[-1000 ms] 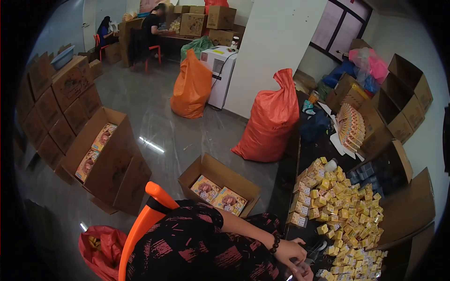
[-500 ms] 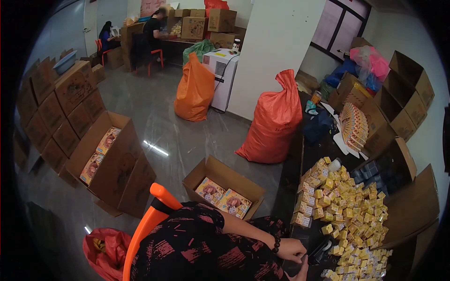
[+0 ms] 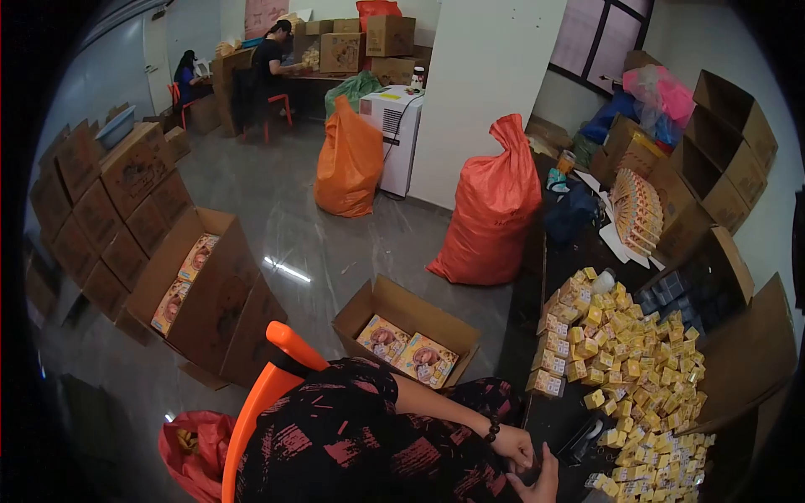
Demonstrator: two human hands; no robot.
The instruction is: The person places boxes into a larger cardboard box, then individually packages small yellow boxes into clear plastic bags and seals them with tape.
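The fingers of the left hand [image 3: 513, 444] curl inward against the right hand [image 3: 547, 479] at the desk [image 3: 549, 419] edge; I cannot tell what they grip. The step looks like close two-handed work. The heap of small yellow boxes [image 3: 637, 369] lies just beside; taking one calls for a short reach rightward.

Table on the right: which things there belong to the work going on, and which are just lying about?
In the work, seemingly:
- seated person's hands, at the table edge
- small yellow boxes, piled on it

Lying about:
- orange sacks
- open carton on the floor
- stacked cartons
- white appliance
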